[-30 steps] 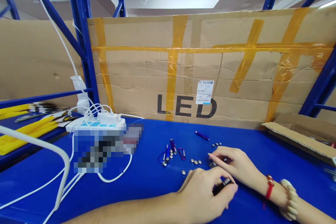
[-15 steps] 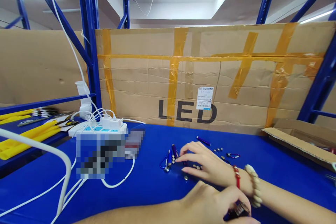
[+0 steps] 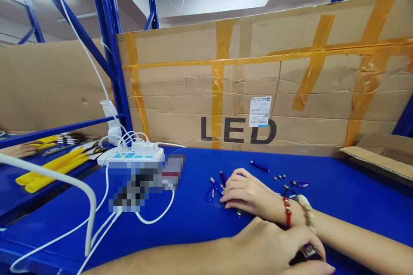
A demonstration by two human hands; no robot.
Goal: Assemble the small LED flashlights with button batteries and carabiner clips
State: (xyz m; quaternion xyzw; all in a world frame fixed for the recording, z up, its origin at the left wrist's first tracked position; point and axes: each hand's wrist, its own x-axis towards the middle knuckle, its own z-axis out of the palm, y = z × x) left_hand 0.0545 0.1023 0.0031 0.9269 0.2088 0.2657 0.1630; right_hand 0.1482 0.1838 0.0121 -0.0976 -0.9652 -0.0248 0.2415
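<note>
We note that the left hand (image 3: 274,245), nearest us, keeps its hold on a dark object (image 3: 306,254), while beyond it the right hand (image 3: 250,191) has drawn its fingers in since half a second ago, and the blue cylinder (image 3: 217,185) at its fingertips now lies at more of a slant. The left hand pinches the dark object between thumb and forefinger, covering much of it. The right hand is curled, palm down, with its fingers bunched; they hide the cylinder's lower end, so we cannot tell whether it is gripped. One silver disc (image 3: 238,212) shows just below that hand. A blue clip (image 3: 209,194) lies beside the cylinder, and a purple cylinder (image 3: 223,177) lies behind, partly covered by the fingers. Beyond the right wrist we record a purple clip (image 3: 300,184) and, farther off, small silver pieces (image 3: 279,177). A thin purple tube (image 3: 259,166) lies farther back, before the taped cardboard (image 3: 180,107) marked LED.
</note>
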